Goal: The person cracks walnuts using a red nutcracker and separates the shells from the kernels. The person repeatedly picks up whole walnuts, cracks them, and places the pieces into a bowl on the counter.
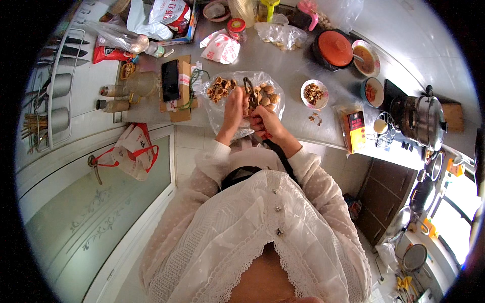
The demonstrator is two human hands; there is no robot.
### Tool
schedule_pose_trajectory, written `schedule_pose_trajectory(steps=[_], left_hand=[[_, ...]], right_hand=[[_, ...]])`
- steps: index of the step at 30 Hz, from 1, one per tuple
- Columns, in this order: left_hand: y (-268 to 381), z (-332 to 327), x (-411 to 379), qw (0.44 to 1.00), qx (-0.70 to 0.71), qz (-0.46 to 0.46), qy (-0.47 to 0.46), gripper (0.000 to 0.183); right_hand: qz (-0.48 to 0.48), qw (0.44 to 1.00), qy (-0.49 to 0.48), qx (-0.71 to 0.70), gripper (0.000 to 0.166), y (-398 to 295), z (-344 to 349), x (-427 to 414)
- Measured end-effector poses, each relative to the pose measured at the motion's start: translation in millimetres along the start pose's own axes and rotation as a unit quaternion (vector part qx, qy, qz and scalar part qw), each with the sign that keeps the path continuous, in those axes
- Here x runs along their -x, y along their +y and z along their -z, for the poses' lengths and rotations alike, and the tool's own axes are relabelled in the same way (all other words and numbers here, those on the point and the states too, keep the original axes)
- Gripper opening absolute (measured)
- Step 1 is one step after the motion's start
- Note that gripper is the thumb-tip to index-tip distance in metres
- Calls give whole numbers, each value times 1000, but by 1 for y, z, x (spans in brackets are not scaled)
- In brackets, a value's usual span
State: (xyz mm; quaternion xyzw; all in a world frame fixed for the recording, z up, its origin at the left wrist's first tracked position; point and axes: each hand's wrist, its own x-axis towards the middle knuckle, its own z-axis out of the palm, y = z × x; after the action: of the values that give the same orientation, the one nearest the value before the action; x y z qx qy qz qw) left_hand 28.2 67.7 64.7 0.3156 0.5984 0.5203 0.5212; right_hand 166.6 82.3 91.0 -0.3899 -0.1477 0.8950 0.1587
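Note:
My right hand (pixel 267 122) is closed around the handles of a dark metal plier-type nutcracker (pixel 249 91), whose head points away from me. Close beside the tool is my left hand (pixel 235 108), its fingers curled near the nutcracker; what they hold is hidden. Beneath both hands a clear plastic bag (pixel 214 120) lies spread on the metal counter. Cracked walnut shells (pixel 218 91) are on its left part, whole walnuts (pixel 268 90) on its right. Farther right, a patterned bowl (pixel 304 99) holds walnut kernels (pixel 313 93), with a few walnut crumbs (pixel 315 119) on the counter below it.
Left of the bag, a black phone (pixel 170 80) rests on cardboard (pixel 185 70). Behind are a red-lidded jar (pixel 237 29) and a clay pot with an orange lid (pixel 335 48). To the right stand a bowl of red food (pixel 372 92), a yellow-and-black packet (pixel 355 130) and a steel pot (pixel 426 121).

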Motion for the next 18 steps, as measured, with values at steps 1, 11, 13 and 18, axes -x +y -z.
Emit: schedule_pose_trajectory(steps=[1,11,13,18], left_hand=[[3,7,0,988,124,92,-24,41],[15,23,2,931,267,52,-244,40],[26,20,4,935,254,47,-245,41],[32,15,5,945,245,64,-208,42]], right_hand=[[-12,999,-37,-14,14,-1,1,1],[-58,979,-195,-18,21,-16,-18,25],[-48,976,-213,3,24,-17,-18,25],[-28,976,-212,35,30,-16,-18,27]])
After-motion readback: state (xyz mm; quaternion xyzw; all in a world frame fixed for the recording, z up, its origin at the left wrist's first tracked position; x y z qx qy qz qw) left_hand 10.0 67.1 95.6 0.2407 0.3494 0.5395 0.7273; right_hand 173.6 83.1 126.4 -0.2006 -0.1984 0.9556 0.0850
